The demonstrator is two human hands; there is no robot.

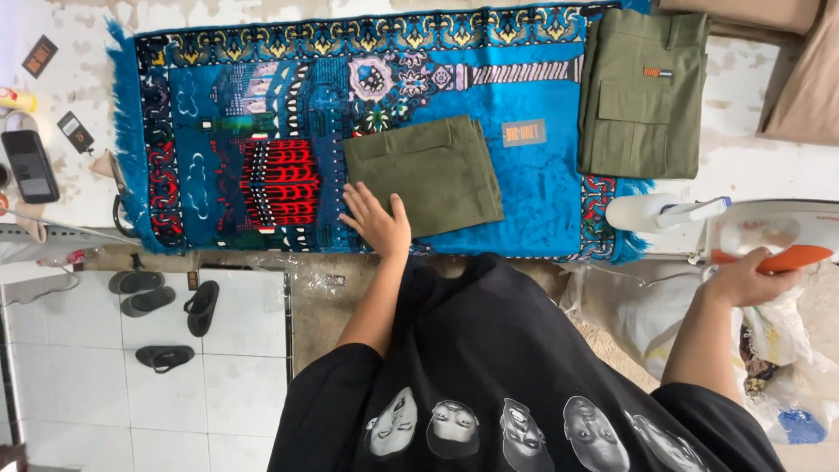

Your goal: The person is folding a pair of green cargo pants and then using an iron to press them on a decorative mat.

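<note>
Nearest the camera, the left hand (377, 223) lies flat and open, fingers spread, pressing the near corner of a folded green garment (426, 175). The right hand (743, 278) is closed around the orange handle of a white iron (769, 234), held off to the right, apart from the cloth and above what looks like a pile of plastic bags (647, 315), though that corner is hard to read.

The garment on the blue patterned rug (253, 122) is already folded into a neat rectangle and looks smooth. A second green garment (642, 92), also folded, lies at the rug's far right corner, so at least two pieces seem finished. Tan cloth (795, 61) waits beyond it; whether it has been pressed cannot be told.

The rug covers a pale, worn worktop. A phone (31, 166) lies at its left end. Below the edge, sandals (166, 301) sit on a white tiled floor.
</note>
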